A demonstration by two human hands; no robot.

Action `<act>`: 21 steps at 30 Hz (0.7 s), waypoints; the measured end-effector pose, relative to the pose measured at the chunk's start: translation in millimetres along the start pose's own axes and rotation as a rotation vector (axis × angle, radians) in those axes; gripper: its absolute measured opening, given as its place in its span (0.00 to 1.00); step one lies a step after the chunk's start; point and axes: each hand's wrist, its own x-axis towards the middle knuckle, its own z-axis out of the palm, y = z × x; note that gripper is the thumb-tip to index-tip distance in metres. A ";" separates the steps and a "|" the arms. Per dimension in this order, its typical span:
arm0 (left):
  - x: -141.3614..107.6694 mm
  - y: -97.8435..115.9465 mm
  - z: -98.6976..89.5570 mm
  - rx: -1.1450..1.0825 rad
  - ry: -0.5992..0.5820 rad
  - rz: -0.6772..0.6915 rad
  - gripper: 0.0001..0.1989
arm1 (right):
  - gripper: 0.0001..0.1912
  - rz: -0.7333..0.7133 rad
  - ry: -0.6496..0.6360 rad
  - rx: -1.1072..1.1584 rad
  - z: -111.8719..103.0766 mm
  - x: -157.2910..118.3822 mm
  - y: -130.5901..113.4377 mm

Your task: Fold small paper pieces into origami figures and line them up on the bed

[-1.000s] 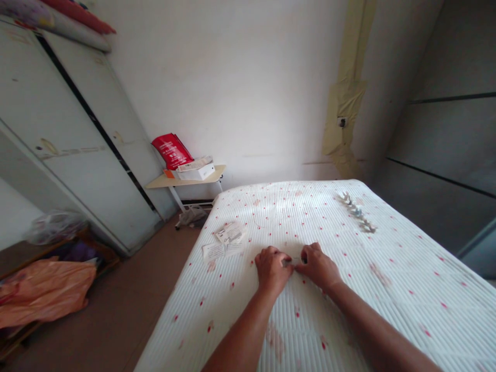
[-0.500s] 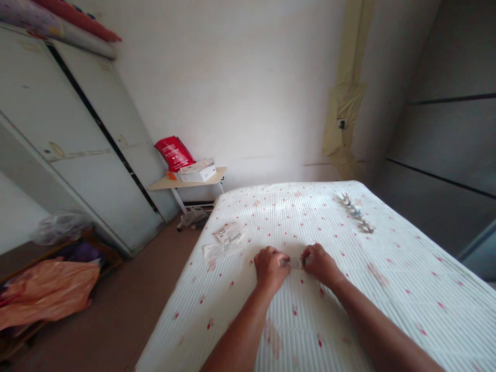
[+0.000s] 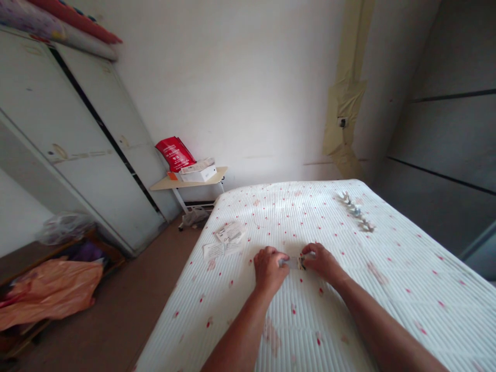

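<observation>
My left hand (image 3: 270, 267) pinches the left end of a small, pale, see-through strip or packet (image 3: 293, 263) just above the bed. At its right end my right hand (image 3: 321, 262) is closed, with fingers on a small dark-and-gold piece (image 3: 301, 262). The exact kind of this item is too small to make out. Under both hands lies a white ribbed bed cover (image 3: 294, 330) with red flower marks. Left of my left hand are printed paper pieces (image 3: 230, 232). Several small grey, wing-shaped items (image 3: 355, 212) lie in a row at the far right.
Beyond the bed's left corner stands a small table (image 3: 166, 183) with a red bag (image 3: 176, 154) and a white box (image 3: 199, 173). A grey cabinet (image 3: 89, 175) lines the left wall. An orange plastic bag (image 3: 54, 287) lies at the lower left.
The fingers of my right hand have shifted slightly on the item, so more of the dark-and-gold piece shows. My left hand stays nearly in place.
</observation>
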 end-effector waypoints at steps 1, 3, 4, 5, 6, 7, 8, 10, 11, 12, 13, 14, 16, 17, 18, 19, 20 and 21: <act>-0.1 -0.5 0.3 -0.003 0.004 0.007 0.11 | 0.11 -0.028 -0.008 -0.010 0.6 -0.6 -0.9; -0.3 -1.6 0.7 -0.010 0.012 0.021 0.11 | 0.12 -0.064 -0.025 -0.027 1.5 -1.9 -2.4; -0.4 -2.0 0.9 -0.012 0.014 0.026 0.11 | 0.12 -0.071 -0.028 -0.037 1.8 -2.6 -3.0; -0.6 -2.3 1.0 -0.013 0.015 0.028 0.11 | 0.13 -0.072 -0.028 -0.049 2.0 -3.3 -3.6; -0.8 -2.4 1.0 -0.012 0.014 0.026 0.11 | 0.13 -0.068 -0.027 -0.063 2.2 -4.0 -4.3; -1.0 -2.4 1.0 -0.010 0.011 0.024 0.11 | 0.13 -0.063 -0.026 -0.076 2.5 -4.8 -5.1; -1.2 -2.2 0.9 -0.007 0.004 0.023 0.11 | 0.13 -0.060 -0.028 -0.089 2.8 -5.5 -6.0; -1.5 -1.9 0.9 -0.003 -0.006 0.020 0.14 | 0.13 -0.065 -0.035 -0.111 3.3 -7.0 -8.2; -1.6 -1.9 1.0 -0.002 -0.006 0.018 0.16 | 0.13 -0.070 -0.037 -0.120 3.5 -7.8 -9.4; -1.6 -2.0 1.3 -0.003 -0.003 0.017 0.19 | 0.14 -0.076 -0.035 -0.129 3.6 -8.6 -10.5; -1.6 -2.2 1.8 -0.004 0.004 0.016 0.21 | 0.14 -0.082 -0.033 -0.138 3.7 -9.4 -11.6; -1.6 -2.6 2.3 -0.006 0.010 0.016 0.21 | 0.14 -0.086 -0.032 -0.148 3.7 -10.1 -12.6; -1.7 -3.7 3.4 -0.015 0.017 0.026 0.20 | 0.15 -0.087 -0.033 -0.165 3.6 -11.2 -13.9; -1.8 -4.3 3.8 -0.021 0.019 0.032 0.19 | 0.15 -0.086 -0.035 -0.170 3.6 -11.4 -14.1; -1.9 -4.8 4.0 -0.028 0.021 0.038 0.18 | 0.14 -0.085 -0.037 -0.174 3.6 -11.5 -14.0; -2.0 -5.2 4.1 -0.036 0.026 0.042 0.18 | 0.14 -0.085 -0.039 -0.175 3.7 -11.4 -13.7; -2.1 -5.4 3.9 -0.045 0.033 0.045 0.18 | 0.14 -0.085 -0.039 -0.175 3.8 -11.3 -13.2; -2.2 -5.6 3.7 -0.056 0.041 0.050 0.17 | 0.14 -0.085 -0.037 -0.173 4.0 -11.1 -12.7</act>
